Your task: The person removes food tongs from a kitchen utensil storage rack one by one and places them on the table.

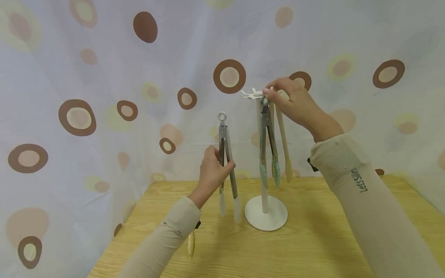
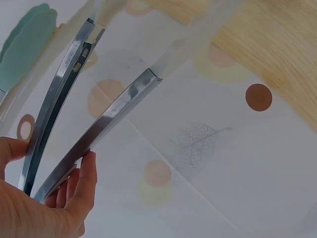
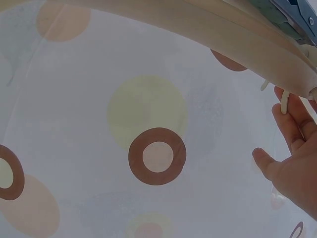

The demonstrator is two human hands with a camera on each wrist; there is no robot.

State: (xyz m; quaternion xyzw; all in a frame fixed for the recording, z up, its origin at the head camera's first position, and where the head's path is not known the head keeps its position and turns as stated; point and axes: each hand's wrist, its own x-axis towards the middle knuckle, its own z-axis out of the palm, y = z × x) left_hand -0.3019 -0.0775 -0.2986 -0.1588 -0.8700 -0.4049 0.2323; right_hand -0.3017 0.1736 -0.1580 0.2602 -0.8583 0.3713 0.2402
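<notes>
My left hand (image 1: 213, 170) holds a pair of metal tongs (image 1: 233, 181) by the arms, ring end up. Their pale, see-through tips hang down and spread apart over the table. To the right, a white utensil stand (image 1: 265, 200) has hooks at its top. My right hand (image 1: 293, 101) is up there, thumb and finger pinched at a hook right by the ring of a second pair of tongs (image 1: 263, 143). Those green-tipped tongs hang from the stand. A pale wooden utensil (image 1: 285, 150) hangs behind them; in the right wrist view a hook (image 3: 285, 102) overlaps the fingers.
The stand's round base stands on a wooden table (image 1: 306, 247). A thin yellow object (image 1: 191, 245) lies near my left sleeve, which covers part of it. Behind the table hangs a white sheet (image 1: 114, 69) with brown and yellow spots.
</notes>
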